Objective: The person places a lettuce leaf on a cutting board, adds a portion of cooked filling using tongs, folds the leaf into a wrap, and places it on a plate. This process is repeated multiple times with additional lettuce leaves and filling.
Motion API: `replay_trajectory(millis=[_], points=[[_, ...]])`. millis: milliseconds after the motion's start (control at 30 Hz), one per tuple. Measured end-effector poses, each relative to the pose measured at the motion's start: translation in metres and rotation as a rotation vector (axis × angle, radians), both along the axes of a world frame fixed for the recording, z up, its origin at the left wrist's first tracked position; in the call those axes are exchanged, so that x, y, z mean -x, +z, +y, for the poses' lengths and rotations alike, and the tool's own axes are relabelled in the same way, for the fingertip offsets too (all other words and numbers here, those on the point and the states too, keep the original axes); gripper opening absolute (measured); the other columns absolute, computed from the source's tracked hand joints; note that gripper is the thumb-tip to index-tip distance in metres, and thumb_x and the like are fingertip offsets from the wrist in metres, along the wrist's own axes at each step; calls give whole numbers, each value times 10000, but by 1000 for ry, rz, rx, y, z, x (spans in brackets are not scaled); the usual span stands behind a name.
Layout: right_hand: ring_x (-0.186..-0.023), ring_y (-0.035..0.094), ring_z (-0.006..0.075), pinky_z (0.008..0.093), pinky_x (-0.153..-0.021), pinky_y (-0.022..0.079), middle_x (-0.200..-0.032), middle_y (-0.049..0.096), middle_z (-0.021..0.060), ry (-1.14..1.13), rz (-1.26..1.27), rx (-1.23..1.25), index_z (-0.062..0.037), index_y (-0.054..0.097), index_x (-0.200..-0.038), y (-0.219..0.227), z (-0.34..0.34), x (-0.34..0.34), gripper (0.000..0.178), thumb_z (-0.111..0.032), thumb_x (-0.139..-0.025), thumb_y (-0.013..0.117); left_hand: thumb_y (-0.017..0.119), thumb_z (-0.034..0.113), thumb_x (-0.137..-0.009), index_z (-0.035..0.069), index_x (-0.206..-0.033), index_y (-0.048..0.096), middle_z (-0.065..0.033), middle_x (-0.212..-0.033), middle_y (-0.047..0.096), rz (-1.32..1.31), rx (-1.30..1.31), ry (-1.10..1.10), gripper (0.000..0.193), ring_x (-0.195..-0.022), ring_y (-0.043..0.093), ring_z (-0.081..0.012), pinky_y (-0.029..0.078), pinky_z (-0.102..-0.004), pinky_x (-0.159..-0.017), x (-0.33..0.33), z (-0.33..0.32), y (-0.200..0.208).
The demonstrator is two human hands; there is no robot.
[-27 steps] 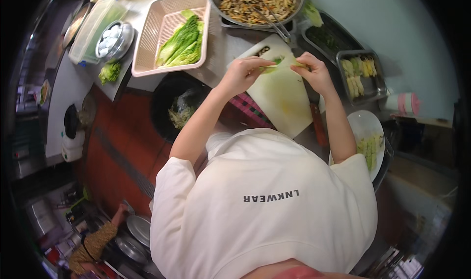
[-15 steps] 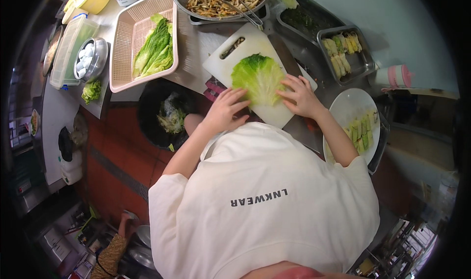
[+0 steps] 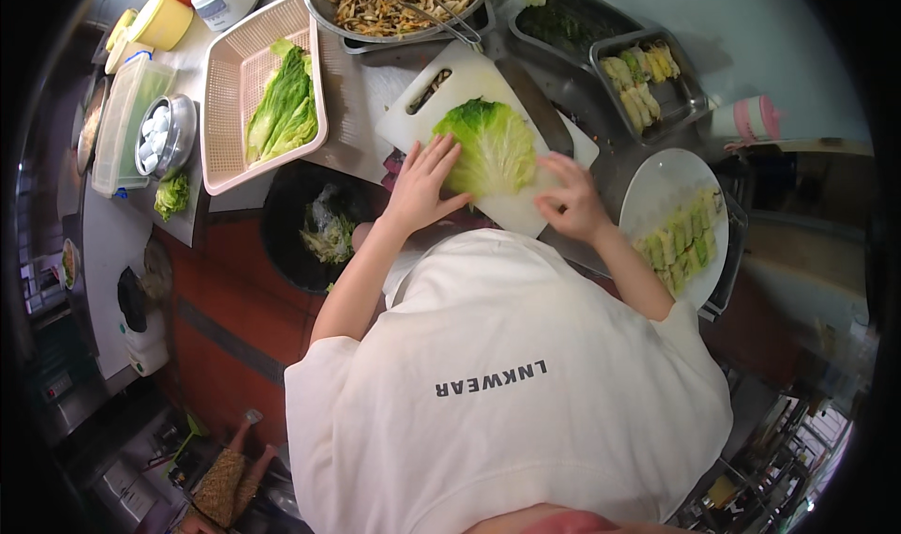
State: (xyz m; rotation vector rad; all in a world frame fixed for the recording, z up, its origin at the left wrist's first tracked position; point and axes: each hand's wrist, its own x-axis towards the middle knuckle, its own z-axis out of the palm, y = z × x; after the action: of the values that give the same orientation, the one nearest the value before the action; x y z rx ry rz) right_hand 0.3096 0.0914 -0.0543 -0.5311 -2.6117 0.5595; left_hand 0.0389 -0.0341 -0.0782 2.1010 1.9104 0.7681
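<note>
A green-and-pale leaf of lettuce or cabbage [image 3: 488, 147] lies spread flat on a white cutting board [image 3: 518, 213] in front of me. My left hand [image 3: 424, 182] rests along the leaf's left edge, fingers stretched out and thumb apart. At the leaf's lower right edge is my right hand [image 3: 572, 201], slightly blurred, with its fingers apart and nothing visible between them. Whether its fingertips touch the leaf I cannot tell. A wide dark blade [image 3: 535, 107] lies along the board's right side.
Beyond the board stands a bowl of shredded filling [image 3: 399, 4] with tongs. Left are a pink basket [image 3: 214, 149] of leaves and a black bin [image 3: 286, 252]. Right are a metal tray [image 3: 690, 102] and white plate [image 3: 657, 182] of rolls. Another person's legs [image 3: 246, 459] show lower left.
My right hand has drawn slightly back from the leaf's right edge. The left hand has moved a little farther up the left edge. The whole view has shifted slightly.
</note>
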Motion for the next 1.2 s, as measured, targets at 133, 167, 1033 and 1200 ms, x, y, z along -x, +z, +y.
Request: replay_trajectory(millis=[133,167,1033,1200], points=[[-1224,408,397,481,-1012,344,-1368,391,187,-422,-105,-47,-152,539,-1283,2,-11,-7,568,-97,-726,636,700,421,-756,34,-1333,449,-163,-1388,435,-41,-37,4,739,-1291,406,-314,267,-472,-1093,7,-2,10],[-1192,402,419,477,-971,384,-1374,322,234,-441,-218,29,-164,400,-1402,-4,-11,-8,718,-37,-720,585,691,420,-767,34,-1327,453,-163,-1386,437,-32,-55,12,720,-1289,407,-314,270,-469,-1090,9,3,8],[-703,599,463,510,-611,478,-823,567,292,-547,-500,830,10,369,-1048,50,-138,27,228,-103,-889,487,673,395,-784,7,-1282,520,-81,-1294,498,132,-48,-87,649,-1193,449,-252,316,-395,-1006,29,66,-1],[-663,589,408,452,-574,449,-717,569,239,-599,-536,1126,2,421,-1033,75,-174,-54,213,-117,-889,521,682,379,-770,-1,-1297,503,-89,-1305,489,110,-31,-71,674,-1183,455,-266,314,-409,-1011,29,63,0]])
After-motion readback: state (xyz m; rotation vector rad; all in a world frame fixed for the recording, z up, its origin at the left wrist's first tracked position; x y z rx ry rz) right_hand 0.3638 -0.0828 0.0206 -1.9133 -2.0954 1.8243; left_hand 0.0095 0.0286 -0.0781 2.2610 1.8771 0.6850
